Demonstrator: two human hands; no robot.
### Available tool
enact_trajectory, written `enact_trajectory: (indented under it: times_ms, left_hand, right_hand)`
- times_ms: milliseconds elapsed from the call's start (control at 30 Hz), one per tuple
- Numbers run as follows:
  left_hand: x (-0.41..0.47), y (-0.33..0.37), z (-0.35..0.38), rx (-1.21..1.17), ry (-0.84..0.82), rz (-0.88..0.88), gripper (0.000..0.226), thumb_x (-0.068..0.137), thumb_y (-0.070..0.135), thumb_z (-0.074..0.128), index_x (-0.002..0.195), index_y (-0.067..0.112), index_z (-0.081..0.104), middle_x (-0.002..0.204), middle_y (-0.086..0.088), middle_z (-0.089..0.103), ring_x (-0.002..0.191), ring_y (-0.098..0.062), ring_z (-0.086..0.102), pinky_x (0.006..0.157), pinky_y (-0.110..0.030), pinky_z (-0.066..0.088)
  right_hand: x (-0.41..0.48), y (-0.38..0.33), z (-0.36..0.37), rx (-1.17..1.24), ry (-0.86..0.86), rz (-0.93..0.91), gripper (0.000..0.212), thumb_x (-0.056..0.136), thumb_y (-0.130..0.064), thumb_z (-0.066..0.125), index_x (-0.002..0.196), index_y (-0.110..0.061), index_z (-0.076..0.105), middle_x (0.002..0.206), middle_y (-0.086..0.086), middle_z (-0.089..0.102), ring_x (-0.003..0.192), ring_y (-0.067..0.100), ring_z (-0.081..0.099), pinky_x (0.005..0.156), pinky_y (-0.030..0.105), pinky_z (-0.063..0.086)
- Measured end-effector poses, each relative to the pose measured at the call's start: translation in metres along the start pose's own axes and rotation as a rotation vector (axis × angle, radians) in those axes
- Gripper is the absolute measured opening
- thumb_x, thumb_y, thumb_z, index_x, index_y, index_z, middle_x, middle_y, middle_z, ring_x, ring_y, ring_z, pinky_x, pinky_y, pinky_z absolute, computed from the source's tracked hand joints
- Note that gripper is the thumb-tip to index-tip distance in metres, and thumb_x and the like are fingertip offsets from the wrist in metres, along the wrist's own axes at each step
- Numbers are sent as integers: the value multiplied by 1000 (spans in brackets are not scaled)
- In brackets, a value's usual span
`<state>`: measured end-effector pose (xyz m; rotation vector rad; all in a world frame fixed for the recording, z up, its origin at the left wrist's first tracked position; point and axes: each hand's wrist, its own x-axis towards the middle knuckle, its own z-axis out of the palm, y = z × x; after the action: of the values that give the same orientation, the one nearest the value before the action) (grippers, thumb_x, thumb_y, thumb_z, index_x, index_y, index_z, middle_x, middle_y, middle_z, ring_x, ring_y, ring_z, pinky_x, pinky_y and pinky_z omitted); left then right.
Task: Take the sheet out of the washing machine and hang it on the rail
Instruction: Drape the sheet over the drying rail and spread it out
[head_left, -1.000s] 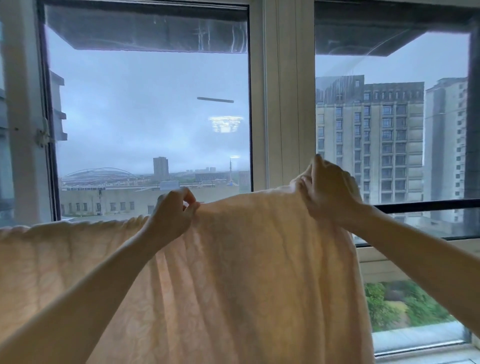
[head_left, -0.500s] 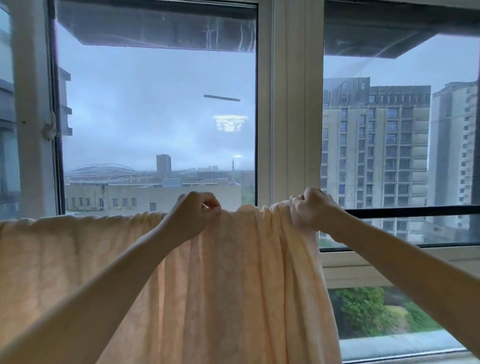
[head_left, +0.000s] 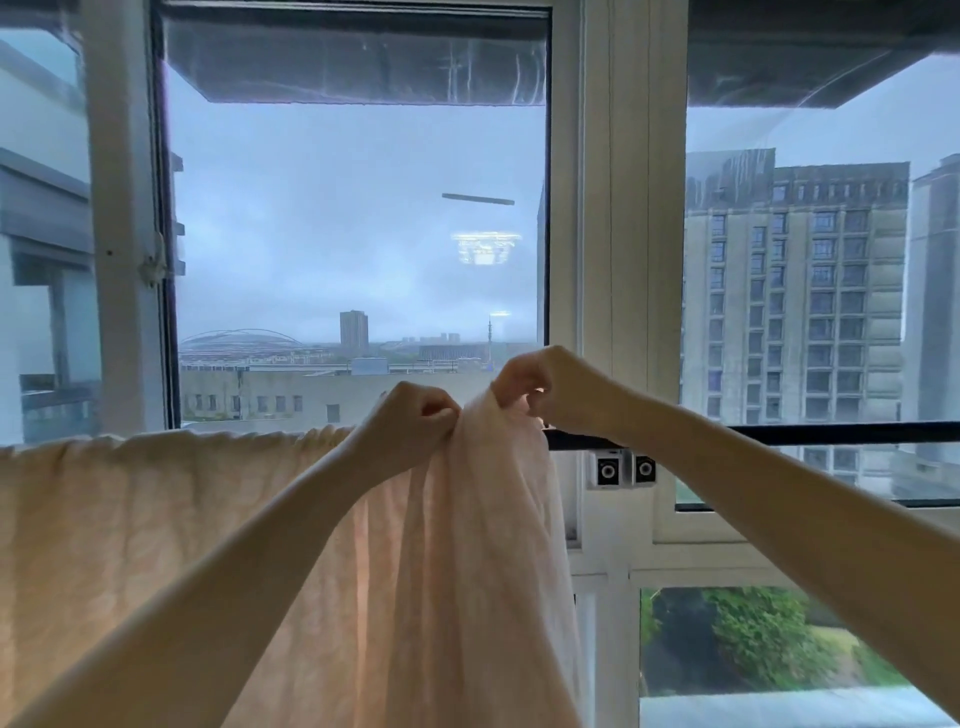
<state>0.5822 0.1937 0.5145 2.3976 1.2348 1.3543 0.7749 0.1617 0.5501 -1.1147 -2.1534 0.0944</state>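
Note:
A pale peach sheet (head_left: 156, 525) hangs over a black rail (head_left: 810, 434) that runs across the window. The sheet covers the rail from the left edge to the middle, where its right end is bunched into folds. My left hand (head_left: 410, 421) pinches the top of the bunched folds. My right hand (head_left: 556, 387) grips the same bunch just to the right, lifted slightly above the rail. The rail is bare to the right of my hands. No washing machine is in view.
A wide window with white frames (head_left: 618, 260) stands right behind the rail. Two small black-and-white fittings (head_left: 623, 470) sit on the frame under the rail. Tall buildings (head_left: 795, 312) and trees show outside.
My right hand has moved left toward my left hand, gathering the sheet's right end into a tight bunch. More bare rail shows on the right. The camera has shifted.

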Motion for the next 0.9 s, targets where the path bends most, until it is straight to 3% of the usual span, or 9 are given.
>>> enact_trajectory:
  times_ms: [100, 167, 233, 367, 433, 567, 700, 800, 900]
  left_hand:
    - [-1, 7, -2, -141, -75, -54, 39, 78, 36, 56, 53, 8, 45, 50, -3, 35, 49, -14, 30, 50, -30, 26]
    - [-1, 14, 0, -113, -117, -88, 56, 77, 59, 62, 53, 11, 47, 51, 3, 33, 48, -10, 31, 50, -25, 26]
    - [-1, 16, 8, -39, -56, -145, 61, 68, 70, 66, 48, 14, 50, 47, 8, 37, 43, -5, 35, 45, -17, 29]
    - [1, 10, 15, 41, 56, -188, 43, 63, 50, 78, 63, 8, 66, 57, 2, 53, 54, -11, 51, 49, -25, 38]
    - [4, 3, 9, 7, 28, -167, 46, 61, 49, 75, 68, 4, 69, 59, -2, 53, 58, -14, 51, 53, -28, 38]
    - [2, -6, 2, -13, 26, -99, 70, 55, 63, 56, 70, -5, 63, 60, -6, 46, 60, -14, 42, 58, -30, 34]
    - [1, -8, 5, -13, 39, -45, 48, 80, 39, 64, 69, -7, 59, 60, -8, 43, 60, -16, 38, 61, -31, 31]
    - [2, -11, 7, 6, 38, -14, 41, 84, 34, 63, 66, -3, 57, 59, -6, 45, 59, -15, 39, 61, -31, 33]
    - [1, -14, 5, 14, -10, 1, 40, 86, 40, 63, 65, 7, 58, 60, -2, 47, 59, -14, 42, 61, -31, 35]
  right_hand:
    - [-1, 7, 6, -100, 102, -90, 18, 86, -3, 61, 88, -17, 71, 84, -11, 68, 79, -4, 62, 75, 10, 46]
    - [4, 7, 13, -109, 96, -100, 8, 88, -18, 65, 93, -17, 71, 89, -10, 68, 82, -1, 63, 80, 13, 47]
    - [10, 7, 17, -118, 42, -87, 16, 90, -19, 63, 102, -14, 72, 97, -6, 70, 87, 4, 64, 84, 16, 51]
    - [14, 12, 8, 52, -72, -20, 35, 88, 9, 52, 105, -13, 73, 104, -7, 70, 94, 2, 66, 83, 14, 52]
    - [13, 20, 4, 88, -85, 9, 37, 85, 12, 56, 100, -17, 74, 99, -8, 72, 90, -1, 66, 78, 16, 54]
    - [9, 36, -4, -202, -166, 118, 19, 92, -14, 58, 81, -25, 70, 83, -7, 70, 74, 2, 63, 74, 23, 50]
    - [0, 26, -9, -113, -335, 327, 33, 97, -33, 50, 75, -20, 71, 68, -10, 72, 61, 2, 62, 57, 15, 45]
    - [-1, 22, -8, -137, -269, 302, 35, 90, -42, 60, 59, -28, 67, 49, -15, 59, 43, -4, 50, 48, 10, 35]
    - [0, 28, 1, -32, -100, 318, 41, 87, -36, 66, 46, -29, 66, 45, -10, 53, 48, 6, 45, 54, 19, 37]
